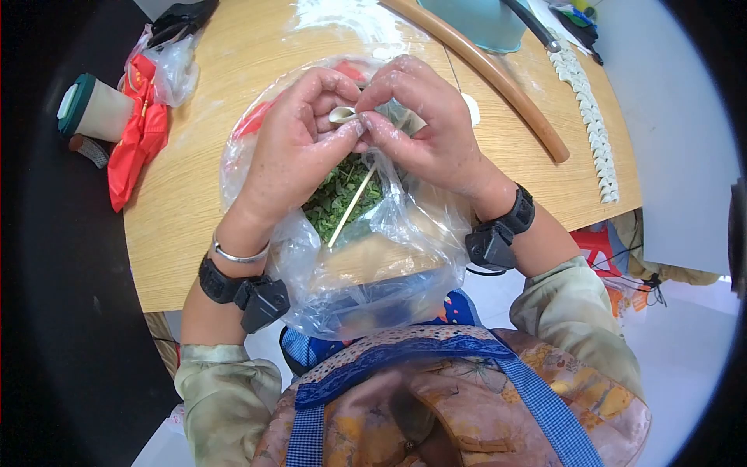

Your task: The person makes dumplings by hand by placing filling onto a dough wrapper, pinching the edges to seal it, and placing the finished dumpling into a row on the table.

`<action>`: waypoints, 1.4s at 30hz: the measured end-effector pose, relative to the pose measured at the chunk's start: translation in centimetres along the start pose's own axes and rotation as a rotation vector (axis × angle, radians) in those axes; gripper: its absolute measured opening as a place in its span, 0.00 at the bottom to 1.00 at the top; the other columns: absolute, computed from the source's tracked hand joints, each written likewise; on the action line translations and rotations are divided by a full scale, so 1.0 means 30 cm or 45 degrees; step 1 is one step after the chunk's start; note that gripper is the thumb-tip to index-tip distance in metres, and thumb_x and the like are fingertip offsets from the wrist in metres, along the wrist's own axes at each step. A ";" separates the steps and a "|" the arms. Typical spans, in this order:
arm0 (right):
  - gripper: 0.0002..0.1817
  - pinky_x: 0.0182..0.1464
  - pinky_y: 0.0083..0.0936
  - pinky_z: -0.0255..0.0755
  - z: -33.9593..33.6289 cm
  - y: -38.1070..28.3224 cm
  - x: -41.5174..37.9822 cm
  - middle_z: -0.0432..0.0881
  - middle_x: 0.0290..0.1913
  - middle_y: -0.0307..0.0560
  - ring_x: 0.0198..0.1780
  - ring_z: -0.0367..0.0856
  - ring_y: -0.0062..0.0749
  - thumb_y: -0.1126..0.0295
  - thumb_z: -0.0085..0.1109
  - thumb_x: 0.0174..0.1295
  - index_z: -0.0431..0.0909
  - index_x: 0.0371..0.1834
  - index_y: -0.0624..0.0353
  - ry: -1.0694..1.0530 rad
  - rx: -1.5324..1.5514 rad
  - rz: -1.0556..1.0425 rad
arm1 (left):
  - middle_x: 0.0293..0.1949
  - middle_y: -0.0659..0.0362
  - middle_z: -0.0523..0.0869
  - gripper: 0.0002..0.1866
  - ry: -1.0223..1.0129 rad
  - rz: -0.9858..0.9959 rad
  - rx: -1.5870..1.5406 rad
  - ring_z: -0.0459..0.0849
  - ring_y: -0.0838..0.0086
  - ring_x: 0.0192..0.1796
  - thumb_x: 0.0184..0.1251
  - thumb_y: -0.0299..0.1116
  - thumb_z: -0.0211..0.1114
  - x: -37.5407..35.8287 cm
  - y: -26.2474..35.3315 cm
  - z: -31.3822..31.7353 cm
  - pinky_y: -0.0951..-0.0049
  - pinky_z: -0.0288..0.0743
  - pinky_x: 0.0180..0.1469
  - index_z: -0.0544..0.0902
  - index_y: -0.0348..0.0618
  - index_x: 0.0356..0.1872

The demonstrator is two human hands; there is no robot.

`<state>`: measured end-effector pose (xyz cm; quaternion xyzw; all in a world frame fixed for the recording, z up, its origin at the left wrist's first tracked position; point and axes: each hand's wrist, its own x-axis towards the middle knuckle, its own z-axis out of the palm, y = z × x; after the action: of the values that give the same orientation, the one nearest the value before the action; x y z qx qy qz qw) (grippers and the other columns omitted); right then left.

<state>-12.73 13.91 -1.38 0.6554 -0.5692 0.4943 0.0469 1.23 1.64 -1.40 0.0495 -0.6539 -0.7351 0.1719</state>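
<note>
A thin, pale dough wrapper is pinched between the fingertips of my left hand and my right hand. One part of it curls open like a small tube by my left fingers, while a flat corner shows under my right hand. Both hands are dusted with flour. Just below them, chopped green leaves fill a clear plastic bag. A wooden stick, like a chopstick, leans in the greens. My fingers partly hide the wrapper.
A wooden rolling pin lies at the upper right, beside a row of small folded dough pieces. Flour is spread at the back of the table. A lidded cup and a red bag sit on the left.
</note>
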 end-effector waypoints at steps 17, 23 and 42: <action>0.08 0.38 0.28 0.73 0.002 -0.011 -0.006 0.77 0.30 0.48 0.34 0.78 0.36 0.74 0.63 0.52 0.79 0.35 0.63 0.022 0.114 0.154 | 0.45 0.57 0.80 0.16 0.006 0.042 0.030 0.82 0.79 0.45 0.66 0.18 0.58 0.000 -0.013 0.003 0.80 0.78 0.45 0.68 0.37 0.53; 0.06 0.37 0.26 0.71 0.010 -0.002 -0.017 0.78 0.30 0.47 0.32 0.78 0.33 0.75 0.63 0.53 0.79 0.35 0.62 0.103 0.208 0.209 | 0.43 0.58 0.81 0.12 -0.036 -0.068 -0.002 0.84 0.79 0.40 0.65 0.19 0.58 0.000 0.004 -0.003 0.82 0.79 0.40 0.71 0.37 0.49; 0.08 0.38 0.23 0.72 0.015 0.000 -0.019 0.79 0.31 0.44 0.32 0.78 0.28 0.72 0.63 0.54 0.80 0.37 0.61 0.083 0.251 0.244 | 0.43 0.59 0.81 0.12 -0.003 -0.025 0.119 0.81 0.82 0.40 0.67 0.20 0.58 -0.008 0.010 0.001 0.82 0.78 0.42 0.73 0.35 0.50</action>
<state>-12.38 14.02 -2.00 0.5831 -0.5760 0.5710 -0.0464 1.49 1.72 -1.13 0.0631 -0.6873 -0.7054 0.1614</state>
